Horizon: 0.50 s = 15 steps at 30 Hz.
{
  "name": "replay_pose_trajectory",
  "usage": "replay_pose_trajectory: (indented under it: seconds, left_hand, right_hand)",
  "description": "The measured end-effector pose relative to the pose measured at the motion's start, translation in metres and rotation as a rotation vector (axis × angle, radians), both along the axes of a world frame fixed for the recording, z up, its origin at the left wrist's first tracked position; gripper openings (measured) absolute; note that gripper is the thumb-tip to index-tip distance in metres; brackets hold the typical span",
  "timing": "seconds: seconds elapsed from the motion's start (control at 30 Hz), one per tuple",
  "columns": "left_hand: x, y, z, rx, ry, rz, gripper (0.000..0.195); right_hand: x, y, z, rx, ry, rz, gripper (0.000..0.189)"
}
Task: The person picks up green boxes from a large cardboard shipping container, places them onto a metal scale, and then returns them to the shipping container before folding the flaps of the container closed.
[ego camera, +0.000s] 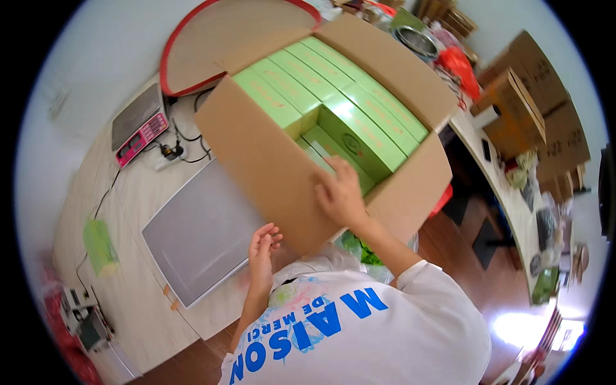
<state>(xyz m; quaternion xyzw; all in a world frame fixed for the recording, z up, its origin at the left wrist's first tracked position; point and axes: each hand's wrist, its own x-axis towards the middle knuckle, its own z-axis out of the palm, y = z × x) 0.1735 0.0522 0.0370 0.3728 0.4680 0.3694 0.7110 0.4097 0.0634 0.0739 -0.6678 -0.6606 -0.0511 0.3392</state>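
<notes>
A large open cardboard carton (pixel 288 192) stands before me with its flaps folded outward. Flat green boxes (pixel 380 120) with orange writing fill most of it, standing in rows. At the near corner there is a gap, where more green boxes (pixel 332 147) show lower down. My right hand (pixel 342 192) reaches over the near flap at this gap, fingers apart and partly inside; nothing shows in its grasp. Whether its fingertips touch a box is unclear. My left hand (pixel 263 243) hovers beside the carton's near left corner, fingers loosely bent and holding nothing.
A grey-topped panel (pixel 202 231) lies left of the carton on a pale table (pixel 96 192). Behind it are a weighing scale (pixel 142 127) and a power strip (pixel 171 156) with cables. A green pack (pixel 100 248) lies farther left. Cardboard boxes (pixel 519 106) stand at right.
</notes>
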Motion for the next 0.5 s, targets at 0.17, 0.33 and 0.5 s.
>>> replay_pose_trajectory:
  seconds: [0.17, 0.33, 0.5]
  left_hand:
    - [-0.004, -0.013, -0.006, -0.021, 0.004, -0.029, 0.025]
    - [-0.02, -0.017, -0.01, -0.015, 0.007, -0.037, 0.025]
    - [-0.075, -0.016, -0.005, -0.036, -0.009, 0.118, 0.025]
  right_hand:
    - [-0.061, -0.028, -0.003, 0.075, 0.326, 0.262, 0.03]
    - [-0.097, -0.034, -0.01, 0.016, 0.375, 0.439, 0.024]
    - [-0.146, -0.025, -0.015, -0.072, 0.384, 0.606, 0.024]
